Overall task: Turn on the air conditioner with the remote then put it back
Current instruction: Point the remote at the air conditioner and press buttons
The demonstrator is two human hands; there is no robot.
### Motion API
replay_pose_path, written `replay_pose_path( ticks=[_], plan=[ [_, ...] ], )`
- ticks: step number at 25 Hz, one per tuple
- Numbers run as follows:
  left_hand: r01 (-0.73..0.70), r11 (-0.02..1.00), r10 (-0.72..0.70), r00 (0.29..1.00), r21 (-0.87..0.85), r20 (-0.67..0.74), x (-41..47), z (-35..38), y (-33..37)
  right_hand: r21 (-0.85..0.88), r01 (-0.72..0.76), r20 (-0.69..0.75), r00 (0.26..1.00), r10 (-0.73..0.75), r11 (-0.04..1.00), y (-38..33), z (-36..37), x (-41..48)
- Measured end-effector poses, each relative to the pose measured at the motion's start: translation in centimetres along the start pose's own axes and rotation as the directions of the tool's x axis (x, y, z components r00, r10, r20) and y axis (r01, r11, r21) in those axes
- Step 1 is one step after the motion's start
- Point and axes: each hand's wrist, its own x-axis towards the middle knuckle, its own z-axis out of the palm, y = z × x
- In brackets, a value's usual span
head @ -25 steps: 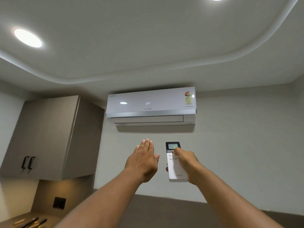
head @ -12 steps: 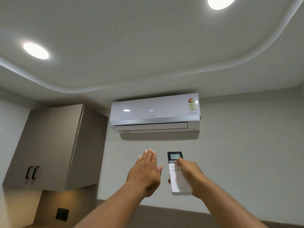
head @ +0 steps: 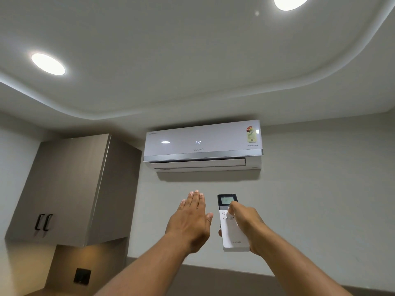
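The remote [head: 232, 226] stands nearly upright in the air, its long axis running up and down with only a slight lean, and its dark screen end points up toward the air conditioner [head: 203, 146] mounted on the wall above it. It is a slim white bar with a black top section holding a small grey display, a cluster of round pale buttons below that, and the word LLOYD printed near its lower end. The right hand [head: 249, 226] has its grip closed around the remote from the right side, thumb resting on the buttons just under the display. The left hand [head: 190, 221] is held up just beside it, flat and open, fingers together, holding nothing (back of the hand toward us).

The air conditioner is a white wall unit with a silver strip along its lower edge. Its front shows lit digits reading 24°, LLOYD under them, INVERTER at the right, and above that a coloured rating sticker too small to read. A grey-brown wall cabinet [head: 70, 189] with two black handles hangs to the left.
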Motion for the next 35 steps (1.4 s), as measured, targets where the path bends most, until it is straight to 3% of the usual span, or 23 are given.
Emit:
replay_pose_path(
  ticks=[35],
  plan=[
    [0.023, 0.999, -0.022, 0.998, -0.024, 0.065, -1.5, -1.0, -1.0, 0.000, -0.030, 0.043, 0.999, 0.030, 1.000, -0.6, 0.4, -1.1]
  ],
)
